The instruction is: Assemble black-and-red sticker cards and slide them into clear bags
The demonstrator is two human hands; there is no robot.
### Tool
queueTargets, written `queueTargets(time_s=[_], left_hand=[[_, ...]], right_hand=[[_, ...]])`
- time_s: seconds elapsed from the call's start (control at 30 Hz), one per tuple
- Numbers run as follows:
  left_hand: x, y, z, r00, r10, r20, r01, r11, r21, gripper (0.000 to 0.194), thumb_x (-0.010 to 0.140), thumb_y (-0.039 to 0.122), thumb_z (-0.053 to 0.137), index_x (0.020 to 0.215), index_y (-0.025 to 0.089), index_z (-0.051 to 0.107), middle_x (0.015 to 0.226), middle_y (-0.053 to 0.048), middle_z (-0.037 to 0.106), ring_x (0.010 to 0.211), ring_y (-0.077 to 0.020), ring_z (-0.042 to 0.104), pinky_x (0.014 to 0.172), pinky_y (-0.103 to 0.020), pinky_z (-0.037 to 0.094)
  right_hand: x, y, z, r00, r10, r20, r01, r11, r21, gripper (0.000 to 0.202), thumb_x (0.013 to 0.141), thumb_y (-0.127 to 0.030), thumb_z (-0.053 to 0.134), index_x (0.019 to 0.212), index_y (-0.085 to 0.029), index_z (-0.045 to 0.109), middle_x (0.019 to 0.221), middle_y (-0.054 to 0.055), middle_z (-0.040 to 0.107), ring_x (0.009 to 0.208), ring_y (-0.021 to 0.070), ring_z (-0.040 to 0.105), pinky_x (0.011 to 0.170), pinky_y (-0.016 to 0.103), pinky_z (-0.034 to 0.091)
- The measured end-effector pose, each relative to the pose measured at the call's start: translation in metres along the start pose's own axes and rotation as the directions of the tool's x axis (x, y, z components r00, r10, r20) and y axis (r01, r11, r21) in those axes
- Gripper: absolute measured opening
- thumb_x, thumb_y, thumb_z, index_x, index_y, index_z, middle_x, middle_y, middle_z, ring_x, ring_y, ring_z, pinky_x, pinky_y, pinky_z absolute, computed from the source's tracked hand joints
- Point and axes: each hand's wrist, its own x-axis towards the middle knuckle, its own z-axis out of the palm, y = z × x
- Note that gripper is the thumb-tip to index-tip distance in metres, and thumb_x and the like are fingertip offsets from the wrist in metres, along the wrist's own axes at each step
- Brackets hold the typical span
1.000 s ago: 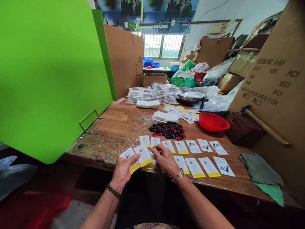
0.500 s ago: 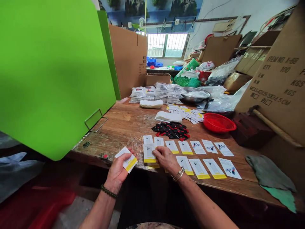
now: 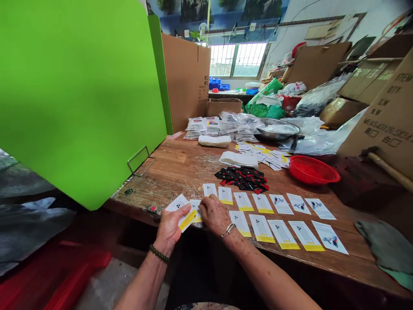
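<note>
My left hand (image 3: 171, 224) is closed around a small stack of white printed cards (image 3: 178, 203) with yellow lower edges, thumb across the top. Right beside it, my right hand (image 3: 214, 214) has its fingers pinched at the edge of one more such card (image 3: 195, 206), whose left part lies against the stack. Two rows of the same kind of card lie on the table: a far row (image 3: 243, 201) and a near row (image 3: 262, 228). Some cards at the right show a coloured picture (image 3: 329, 237). My right hand hides part of the near row's left end.
Behind the rows lie a heap of black and red pieces (image 3: 241, 177), folded white sheets (image 3: 238, 159), loose cards (image 3: 267, 156) and a red basket (image 3: 312, 170). Bagged packs (image 3: 206, 125) stand farther back. A green board (image 3: 80, 94) rises at left; a grey cloth (image 3: 383, 245) lies right.
My right hand has moved left, away from the near row to beside the stack in my left hand. The whole view has shifted, so the table things appear farther right.
</note>
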Motion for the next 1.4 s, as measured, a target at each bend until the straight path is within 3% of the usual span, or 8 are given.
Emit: queueTargets(time_s=[0.1, 0.2, 0.33, 0.43, 0.73, 0.97, 1.17, 1.4], left_hand=[[0.002, -0.005, 0.003, 1.0, 0.014, 0.024, -0.014, 1.0, 0.008, 0.037, 0.045, 0.005, 0.085, 0.079, 0.007, 0.072, 0.075, -0.01, 0.075, 0.061, -0.0224, 0.069, 0.059, -0.032, 0.06], [0.005, -0.011, 0.009, 0.998, 0.0, 0.057, -0.001, 1.0, 0.02, 0.039, 0.042, 0.008, 0.087, 0.077, 0.007, 0.072, 0.073, -0.009, 0.075, 0.06, -0.0221, 0.069, 0.059, -0.03, 0.058], [0.006, -0.014, 0.017, 0.99, -0.043, 0.132, 0.04, 0.999, 0.026, 0.036, 0.048, 0.011, 0.086, 0.081, 0.009, 0.072, 0.076, -0.009, 0.075, 0.062, -0.0228, 0.07, 0.061, -0.032, 0.058], [0.005, -0.014, 0.02, 0.988, -0.061, 0.143, 0.055, 0.997, 0.049, 0.04, 0.05, 0.006, 0.082, 0.088, 0.01, 0.072, 0.083, -0.01, 0.076, 0.07, -0.0244, 0.071, 0.068, -0.034, 0.059], [0.01, -0.021, 0.021, 0.99, 0.007, 0.144, -0.024, 0.993, 0.116, 0.048, 0.045, 0.007, 0.086, 0.091, 0.009, 0.072, 0.091, -0.012, 0.076, 0.077, -0.0283, 0.072, 0.076, -0.038, 0.059], [0.006, -0.013, 0.025, 0.983, -0.04, 0.179, 0.031, 0.998, 0.051, 0.047, 0.05, 0.01, 0.087, 0.094, 0.008, 0.072, 0.093, -0.015, 0.076, 0.082, -0.0315, 0.073, 0.08, -0.041, 0.059], [0.015, 0.005, 0.008, 1.0, 0.009, 0.002, -0.009, 1.0, 0.007, 0.029, 0.063, -0.001, 0.075, 0.09, 0.008, 0.07, 0.084, -0.011, 0.076, 0.066, -0.0236, 0.072, 0.068, -0.035, 0.062], [0.019, 0.041, -0.009, 0.982, -0.024, -0.189, -0.005, 0.989, -0.15, 0.028, 0.078, -0.007, 0.053, 0.097, 0.007, 0.068, 0.076, -0.01, 0.074, 0.061, -0.0194, 0.071, 0.059, -0.028, 0.061]], right_hand=[[0.0, 0.0, -0.01, 0.998, 0.004, 0.065, -0.023, 0.955, 0.295, 0.028, 0.092, -0.033, 0.047, 0.074, -0.018, 0.062, 0.073, 0.004, 0.062, 0.069, 0.0148, 0.055, 0.063, 0.025, 0.036], [-0.002, -0.001, -0.017, 0.978, -0.002, 0.21, -0.125, 0.798, 0.589, 0.02, 0.081, -0.036, 0.06, 0.074, -0.018, 0.06, 0.059, -0.003, 0.056, 0.056, 0.0111, 0.05, 0.054, 0.022, 0.036], [-0.004, 0.003, -0.02, 0.956, 0.106, 0.274, -0.277, 0.634, 0.722, 0.019, 0.074, -0.035, 0.062, 0.069, -0.019, 0.054, 0.049, -0.006, 0.049, 0.044, 0.0081, 0.041, 0.045, 0.02, 0.03], [-0.004, 0.012, -0.021, 0.943, 0.183, 0.279, -0.333, 0.582, 0.742, 0.021, 0.072, -0.037, 0.063, 0.068, -0.019, 0.053, 0.046, -0.007, 0.048, 0.041, 0.0073, 0.039, 0.043, 0.02, 0.028], [0.0, 0.026, -0.022, 0.972, 0.152, 0.177, -0.234, 0.618, 0.751, 0.023, 0.067, -0.039, 0.063, 0.066, -0.019, 0.051, 0.053, -0.006, 0.048, 0.047, 0.0079, 0.041, 0.046, 0.021, 0.031], [0.004, 0.024, -0.032, 0.96, 0.168, 0.226, -0.282, 0.589, 0.758, 0.028, 0.07, -0.045, 0.062, 0.064, -0.019, 0.054, 0.049, -0.006, 0.045, 0.045, 0.0077, 0.037, 0.044, 0.021, 0.027], [0.012, 0.034, -0.036, 0.967, 0.218, 0.134, -0.243, 0.613, 0.752, 0.025, 0.072, -0.044, 0.058, 0.064, -0.02, 0.053, 0.048, -0.006, 0.046, 0.043, 0.0078, 0.038, 0.044, 0.021, 0.028], [0.026, 0.014, -0.022, 0.967, 0.175, 0.184, -0.253, 0.742, 0.621, 0.01, 0.07, -0.019, 0.056, 0.076, -0.021, 0.05, 0.051, -0.007, 0.054, 0.044, 0.0096, 0.05, 0.046, 0.021, 0.035]])
